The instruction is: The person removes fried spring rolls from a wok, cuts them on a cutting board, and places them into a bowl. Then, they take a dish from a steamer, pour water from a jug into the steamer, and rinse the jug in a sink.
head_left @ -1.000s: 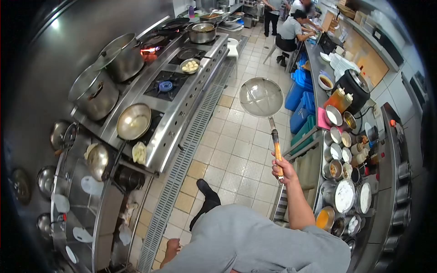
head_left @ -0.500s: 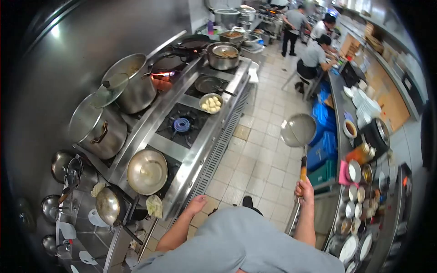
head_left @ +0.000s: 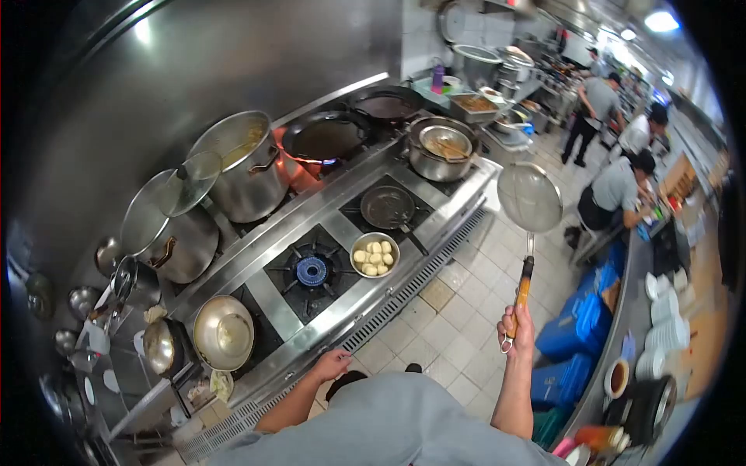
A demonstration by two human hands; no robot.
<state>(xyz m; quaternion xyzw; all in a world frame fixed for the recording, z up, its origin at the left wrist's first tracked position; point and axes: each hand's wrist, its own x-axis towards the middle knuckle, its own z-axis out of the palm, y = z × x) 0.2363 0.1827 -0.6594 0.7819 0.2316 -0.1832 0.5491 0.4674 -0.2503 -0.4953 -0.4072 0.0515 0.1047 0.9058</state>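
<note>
My right hand (head_left: pixel 518 326) is wrapped round the amber handle of a mesh skimmer (head_left: pixel 530 198). Its round mesh head points up and away from me over the tiled floor. Down by the front edge of the stove (head_left: pixel 359 326), my left hand (head_left: pixel 332 365) has its fingers curled in, with nothing visible in them. A metal bowl (head_left: pixel 376 255) of several pale round balls sits on the stove front, beside a lit burner (head_left: pixel 311 270). Behind that bowl lies a small black frying pan (head_left: pixel 388 206). A wide steel pan (head_left: pixel 224 332) stands to the left of the burner.
Two tall stockpots (head_left: pixel 247 171) and large black woks (head_left: pixel 326 137) line the back of the stove, with flame showing near one. A pot (head_left: pixel 440 151) with a strainer on top stands at the far end. Blue bins (head_left: pixel 571 326) line the right counter. Several people work further back.
My view has turned toward the stove and the far end of the kitchen. The skimmer in my right hand is held further forward and higher. My left hand stays low near the stove edge.
</note>
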